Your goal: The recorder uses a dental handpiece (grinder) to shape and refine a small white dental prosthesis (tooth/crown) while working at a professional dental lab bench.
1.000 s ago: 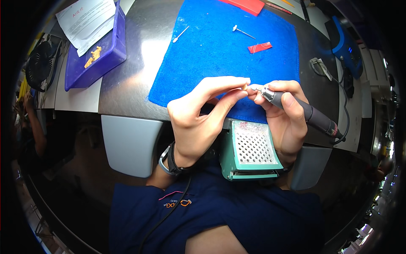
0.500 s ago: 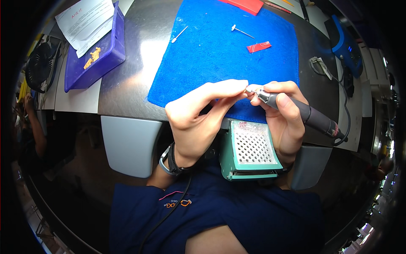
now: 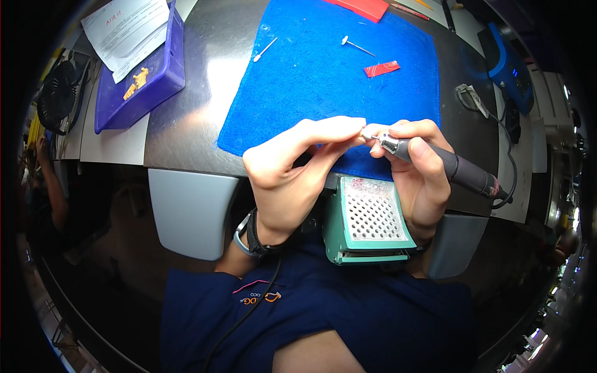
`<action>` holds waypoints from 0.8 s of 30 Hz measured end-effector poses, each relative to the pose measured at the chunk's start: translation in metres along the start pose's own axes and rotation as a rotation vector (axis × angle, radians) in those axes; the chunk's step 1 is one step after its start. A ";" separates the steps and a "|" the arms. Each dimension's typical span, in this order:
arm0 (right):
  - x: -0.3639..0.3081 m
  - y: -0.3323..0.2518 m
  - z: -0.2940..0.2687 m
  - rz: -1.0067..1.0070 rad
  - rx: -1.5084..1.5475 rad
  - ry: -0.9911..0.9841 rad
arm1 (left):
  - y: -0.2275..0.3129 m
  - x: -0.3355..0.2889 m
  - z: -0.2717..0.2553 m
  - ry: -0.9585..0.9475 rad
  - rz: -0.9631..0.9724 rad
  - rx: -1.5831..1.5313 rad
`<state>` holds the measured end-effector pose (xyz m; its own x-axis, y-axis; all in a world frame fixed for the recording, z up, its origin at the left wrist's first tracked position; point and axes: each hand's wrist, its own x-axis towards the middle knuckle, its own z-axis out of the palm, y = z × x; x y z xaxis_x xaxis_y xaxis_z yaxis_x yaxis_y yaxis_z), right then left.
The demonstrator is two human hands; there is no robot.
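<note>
In my right hand (image 3: 423, 171) is a dark rotary handpiece (image 3: 457, 166) with a silver nose, gripped like a pen. Its thin metal bit points left and reaches the fingertips of my left hand (image 3: 298, 165). Those fingers are pinched together at the bit's tip; whatever small piece they hold is mostly hidden and too small to name. Both hands are over the near edge of a blue towel (image 3: 311, 87). Just below them is a green box (image 3: 334, 230) with a perforated metal top (image 3: 376, 214).
On the towel lie two thin-shanked bits, one white-tipped (image 3: 265, 50) and one with a round white head (image 3: 357, 45), plus a red strip (image 3: 382, 69). At left a purple bin (image 3: 140, 109) holds papers (image 3: 127, 37) and yellowish pieces (image 3: 135, 84). A cable (image 3: 513, 158) runs at right.
The handpiece has shifted very slightly to the right, and a little more of its bit's shank shows. My left hand has stayed almost still.
</note>
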<state>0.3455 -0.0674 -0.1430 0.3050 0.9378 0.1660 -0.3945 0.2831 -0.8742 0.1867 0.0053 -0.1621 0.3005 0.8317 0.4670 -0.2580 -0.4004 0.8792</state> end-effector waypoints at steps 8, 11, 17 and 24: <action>0.000 -0.001 -0.001 -0.003 -0.019 0.000 | 0.002 0.000 0.004 0.051 -0.035 -0.049; 0.000 -0.001 0.000 0.010 0.011 0.000 | 0.001 -0.001 0.003 0.053 -0.007 -0.030; 0.000 -0.001 -0.003 0.010 0.015 -0.033 | 0.002 -0.001 0.002 0.054 -0.008 -0.040; -0.001 -0.002 0.000 0.027 0.053 0.017 | 0.000 0.001 -0.001 -0.040 0.018 0.027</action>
<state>0.3466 -0.0690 -0.1411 0.3084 0.9417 0.1344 -0.4479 0.2684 -0.8529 0.1859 0.0067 -0.1618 0.3326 0.8086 0.4854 -0.2393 -0.4255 0.8727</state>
